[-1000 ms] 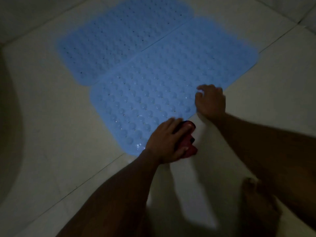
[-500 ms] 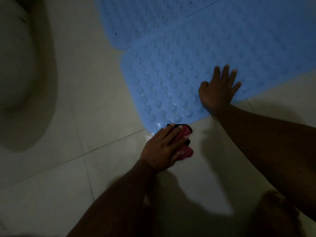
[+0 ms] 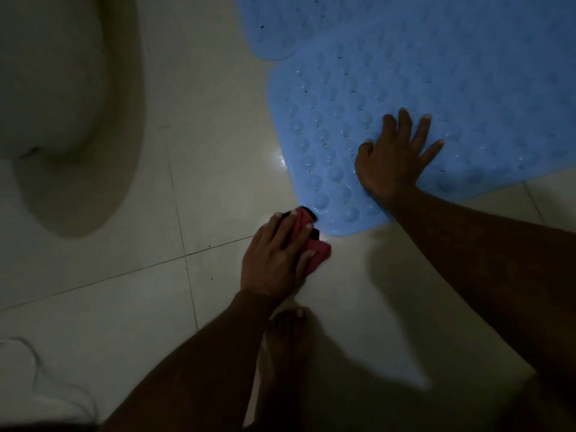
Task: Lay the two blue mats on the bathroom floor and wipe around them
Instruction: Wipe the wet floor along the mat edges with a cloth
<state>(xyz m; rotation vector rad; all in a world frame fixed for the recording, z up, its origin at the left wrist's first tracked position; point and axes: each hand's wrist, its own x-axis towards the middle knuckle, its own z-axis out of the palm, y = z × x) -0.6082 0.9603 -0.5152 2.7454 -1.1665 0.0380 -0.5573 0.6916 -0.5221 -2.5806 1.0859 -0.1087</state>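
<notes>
Two blue bumpy mats lie flat on the pale tiled floor. The near mat (image 3: 436,88) fills the upper right; the far mat (image 3: 280,23) shows only a corner at the top. My right hand (image 3: 396,157) lies flat on the near mat with fingers spread, close to its near edge. My left hand (image 3: 277,257) presses a red cloth (image 3: 314,244) onto the tile just off the near mat's rounded corner, fingers straight over it. The floor beside that corner glistens wet.
A white toilet base (image 3: 62,113) stands at the left, with shadow round its foot. My bare foot (image 3: 286,338) rests on the tile below my left hand. A pale rounded object (image 3: 28,385) sits at the bottom left. Dark grout lines cross the floor.
The view has swung left, bringing the toilet base further in. My left hand slid the red cloth leftward round the mat's corner. My right hand went from curled to flat on the mat.
</notes>
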